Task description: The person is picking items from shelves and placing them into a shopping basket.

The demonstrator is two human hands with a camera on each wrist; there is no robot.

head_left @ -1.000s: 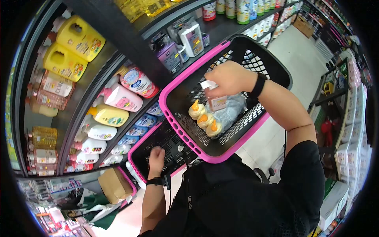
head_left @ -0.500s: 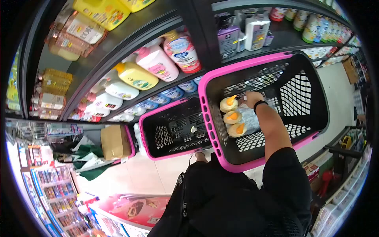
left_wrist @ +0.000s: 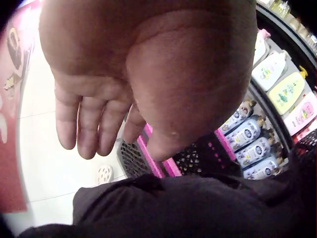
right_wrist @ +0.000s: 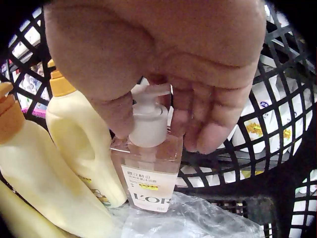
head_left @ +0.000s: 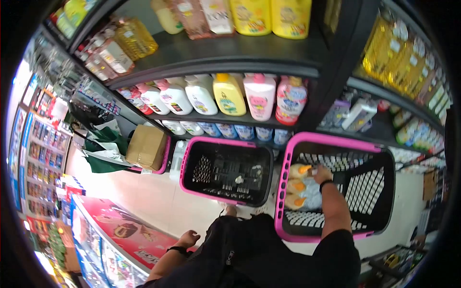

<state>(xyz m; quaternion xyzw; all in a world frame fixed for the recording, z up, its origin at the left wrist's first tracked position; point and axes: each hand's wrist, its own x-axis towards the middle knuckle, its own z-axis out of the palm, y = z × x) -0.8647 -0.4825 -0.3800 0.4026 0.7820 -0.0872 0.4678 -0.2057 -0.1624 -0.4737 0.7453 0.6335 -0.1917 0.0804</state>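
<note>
In the right wrist view, my right hand (right_wrist: 158, 69) grips the white pump top of a clear pinkish bottle (right_wrist: 148, 168), thumb on one side and fingers on the other. The bottle stands upright inside the black basket with the pink rim (head_left: 284, 192). Beside it are cream bottles with orange caps (right_wrist: 84, 129), and clear plastic (right_wrist: 198, 218) lies below. My left hand (head_left: 188, 238) hangs beside my body, holding nothing; its fingers hang loosely extended in the left wrist view.
A second black basket with a pink rim (head_left: 181, 168) stands on the floor to the left, with a cardboard box (head_left: 146, 148) farther left. Shelves of pump bottles (head_left: 228, 96) run behind the baskets. A red-and-white display case (head_left: 120, 230) is at lower left.
The head view has swung left, so the baskets appear lower and farther right. My left hand has moved from over the second basket to beside my body. My right hand remains inside the large basket.
</note>
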